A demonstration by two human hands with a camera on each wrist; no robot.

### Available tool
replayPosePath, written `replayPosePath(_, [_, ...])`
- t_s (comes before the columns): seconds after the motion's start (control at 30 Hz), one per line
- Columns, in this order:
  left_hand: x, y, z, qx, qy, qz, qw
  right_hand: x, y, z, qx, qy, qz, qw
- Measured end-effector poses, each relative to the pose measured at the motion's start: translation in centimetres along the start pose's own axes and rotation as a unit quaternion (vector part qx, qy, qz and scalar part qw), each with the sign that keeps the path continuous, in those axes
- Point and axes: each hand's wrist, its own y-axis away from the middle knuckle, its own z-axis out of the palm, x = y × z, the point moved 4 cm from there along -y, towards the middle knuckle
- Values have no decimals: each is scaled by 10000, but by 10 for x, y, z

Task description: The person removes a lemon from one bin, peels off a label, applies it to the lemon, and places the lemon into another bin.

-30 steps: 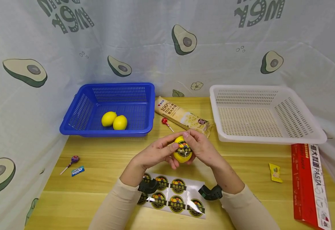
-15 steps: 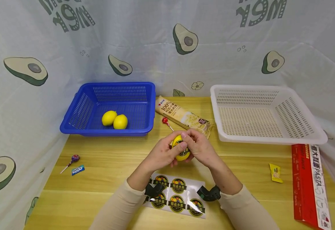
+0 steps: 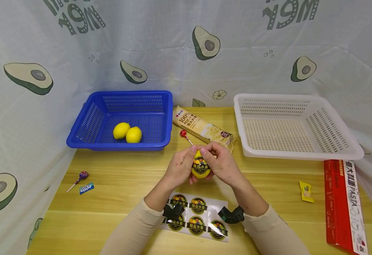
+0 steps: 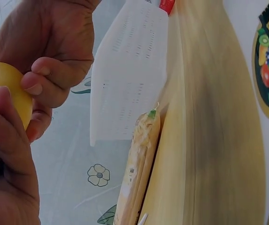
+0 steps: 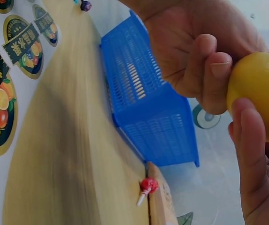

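Between both hands a yellow lemon [image 3: 200, 173] is held above the table, a round black fruit sticker [image 3: 200, 165] on its upper face. My left hand [image 3: 180, 166] grips it from the left, thumb near the sticker's top edge. From the right, my right hand [image 3: 222, 165] holds it with the thumb by its top. Both wrist views show curled fingers against the bare underside of the lemon [image 4: 7, 86], also seen as the yellow lemon [image 5: 258, 89]. Below the hands lies a sheet of the same stickers [image 3: 209, 216]. Two lemons [image 3: 133, 135] sit in the blue basket [image 3: 118, 146].
A white basket [image 3: 300, 155] stands at the back right. Between the baskets lie a pasta packet [image 3: 201, 127] and a red lollipop [image 3: 183, 133]. A purple lollipop [image 3: 83, 175] and blue candy [image 3: 86, 188] are left; a yellow candy [image 3: 306, 191] and red pasta box [image 3: 336, 205] are right.
The left hand has shifted slightly right and its thumb has moved up off the sticker's middle, baring the sticker. The right hand keeps its hold on the lemon.
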Motion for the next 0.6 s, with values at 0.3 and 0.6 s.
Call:
replayPosePath(0.3, [2, -1, 1, -26, 466, -37, 9989, 0, 2, 5, 47, 413, -881, 9952])
replayPosePath(0.6, [3, -3, -4, -348, 881, -155, 9954, 1, 3, 8, -407, -104, -548, 9976])
